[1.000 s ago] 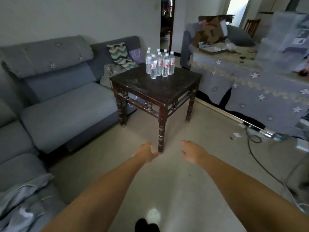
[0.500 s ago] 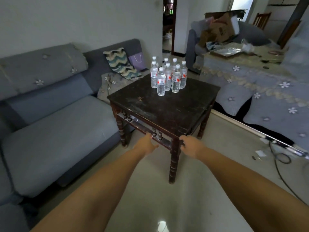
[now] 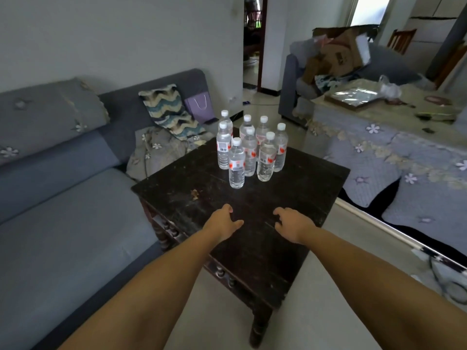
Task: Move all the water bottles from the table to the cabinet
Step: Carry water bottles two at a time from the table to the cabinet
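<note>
While both hands, left hand (image 3: 222, 221) and right hand (image 3: 293, 223), hover loosely spread and empty over the table (image 3: 252, 243), the water bottles (image 3: 250, 150) stand clustered at its far corner. They look full, so fairly heavy, smooth and slightly squeezable; gripping round the mid-body seems safest.

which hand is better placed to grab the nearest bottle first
Left, marginally. The front bottle stands left of the cluster's middle, roughly in line with the left hand; the right hand sits farther right. Both are empty.

A grey sofa (image 3: 63, 198) lines the white wall (image 3: 113, 34). Pale floor (image 3: 353, 236) runs to a doorway (image 3: 252, 41). Daylight enters from the right.
</note>
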`<action>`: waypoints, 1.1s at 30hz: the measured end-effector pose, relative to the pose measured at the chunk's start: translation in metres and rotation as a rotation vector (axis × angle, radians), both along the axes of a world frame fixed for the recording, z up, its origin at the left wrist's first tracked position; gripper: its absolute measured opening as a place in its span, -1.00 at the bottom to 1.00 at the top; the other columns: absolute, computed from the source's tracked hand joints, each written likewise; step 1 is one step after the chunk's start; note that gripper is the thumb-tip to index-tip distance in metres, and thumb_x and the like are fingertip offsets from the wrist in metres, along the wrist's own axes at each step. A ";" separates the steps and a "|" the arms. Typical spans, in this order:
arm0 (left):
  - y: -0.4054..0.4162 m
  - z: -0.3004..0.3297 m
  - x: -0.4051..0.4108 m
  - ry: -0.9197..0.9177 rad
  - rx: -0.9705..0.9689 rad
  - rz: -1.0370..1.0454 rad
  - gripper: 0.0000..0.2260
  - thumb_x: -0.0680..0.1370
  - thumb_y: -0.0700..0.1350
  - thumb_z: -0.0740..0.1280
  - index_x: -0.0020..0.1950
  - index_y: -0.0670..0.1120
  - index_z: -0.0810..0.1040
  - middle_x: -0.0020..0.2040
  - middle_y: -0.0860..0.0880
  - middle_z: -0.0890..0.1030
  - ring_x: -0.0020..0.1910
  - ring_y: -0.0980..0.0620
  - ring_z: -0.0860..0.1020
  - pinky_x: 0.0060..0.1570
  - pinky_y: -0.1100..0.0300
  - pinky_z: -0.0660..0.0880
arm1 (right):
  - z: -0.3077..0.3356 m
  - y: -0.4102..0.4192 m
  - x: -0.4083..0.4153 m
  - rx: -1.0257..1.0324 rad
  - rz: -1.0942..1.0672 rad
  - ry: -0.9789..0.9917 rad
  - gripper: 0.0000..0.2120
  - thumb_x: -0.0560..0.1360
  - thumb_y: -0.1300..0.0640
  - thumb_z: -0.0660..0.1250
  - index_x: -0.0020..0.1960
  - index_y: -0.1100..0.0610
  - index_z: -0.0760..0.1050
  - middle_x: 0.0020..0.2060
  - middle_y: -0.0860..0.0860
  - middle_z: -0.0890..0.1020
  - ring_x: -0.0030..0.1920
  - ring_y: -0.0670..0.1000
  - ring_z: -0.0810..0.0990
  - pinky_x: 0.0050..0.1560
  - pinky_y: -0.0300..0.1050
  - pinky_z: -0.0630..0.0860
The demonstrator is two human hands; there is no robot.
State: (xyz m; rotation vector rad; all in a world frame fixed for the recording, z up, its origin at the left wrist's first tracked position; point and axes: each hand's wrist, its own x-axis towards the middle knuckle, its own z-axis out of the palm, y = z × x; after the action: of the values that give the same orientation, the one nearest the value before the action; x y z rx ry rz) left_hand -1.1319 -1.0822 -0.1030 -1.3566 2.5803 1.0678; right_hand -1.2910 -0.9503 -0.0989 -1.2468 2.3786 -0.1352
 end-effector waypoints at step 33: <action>-0.251 -0.091 -0.189 0.252 0.404 -0.042 -0.36 0.38 -0.07 0.54 0.38 -0.05 0.33 0.30 -0.01 0.52 0.28 0.00 0.49 0.16 0.23 0.37 | -0.070 -0.244 -0.177 -0.649 -0.901 -0.432 -0.28 0.37 0.06 0.53 0.41 0.11 0.25 0.32 0.09 0.49 0.32 0.10 0.48 0.35 0.05 0.42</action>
State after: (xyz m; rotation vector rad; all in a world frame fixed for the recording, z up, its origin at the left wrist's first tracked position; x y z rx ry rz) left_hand -1.3211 -1.3332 -0.1941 -1.1259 2.3433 1.7327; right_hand -1.4679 -1.1948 -0.1690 -0.1865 2.3586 -1.3713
